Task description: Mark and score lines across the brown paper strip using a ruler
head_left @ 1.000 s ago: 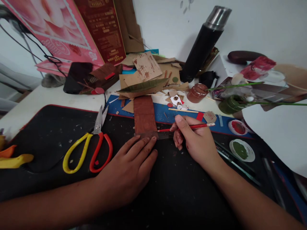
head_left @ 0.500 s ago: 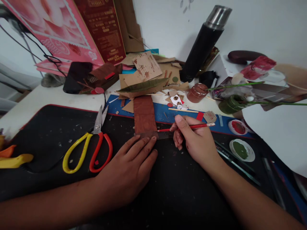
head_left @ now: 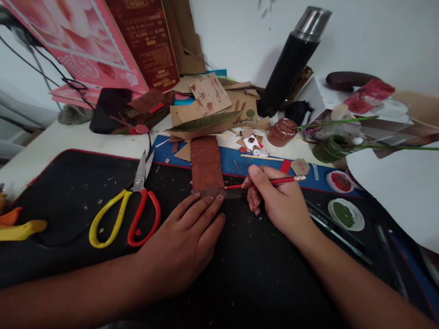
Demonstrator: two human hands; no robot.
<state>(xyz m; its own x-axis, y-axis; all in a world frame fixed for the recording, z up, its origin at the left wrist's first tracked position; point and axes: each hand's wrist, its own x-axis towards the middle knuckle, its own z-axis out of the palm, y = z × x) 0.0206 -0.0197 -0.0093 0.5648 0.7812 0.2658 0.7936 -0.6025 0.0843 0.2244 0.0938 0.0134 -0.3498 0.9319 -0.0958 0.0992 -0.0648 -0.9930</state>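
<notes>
A strip of brown-painted cardboard lies on the black mat, its near end under a clear ruler. My left hand is laid flat, fingers stretched out, with the fingertips pressing on the ruler. Between the thumb and fingers of my right hand is a red pencil with a white eraser end. Its point meets the right edge of the strip, just above the ruler. To the left of my left hand rest scissors with one yellow and one red handle, blades parted.
A long green leaf-shaped piece and cardboard scraps are piled behind the strip. A brown paint jar, a green paint jar and a black flask stand at the back right. Paint lids lie right.
Almost nothing differs. The red pencil and my right hand have shifted very slightly to the left; my left hand stays on the ruler.
</notes>
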